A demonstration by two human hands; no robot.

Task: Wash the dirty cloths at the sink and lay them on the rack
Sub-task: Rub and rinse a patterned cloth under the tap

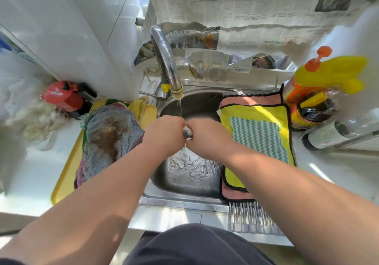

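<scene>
Head view. Left hand [166,134] and right hand [207,137] both clench a small wadded cloth [188,131], knuckles touching, over the sink [180,184] under the running tap [164,53]. Teal zigzag cloth [256,139] lies on yellow cloth [256,110] across the rack [252,217]. Stained grey cloth [110,139] is heaped on the yellow tray [65,180], left worktop [37,174].

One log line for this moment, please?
phase: washing | left hand, right hand: grip small cloth under running faucet | rack: three cloths laid | yellow tray: stained cloths
</scene>
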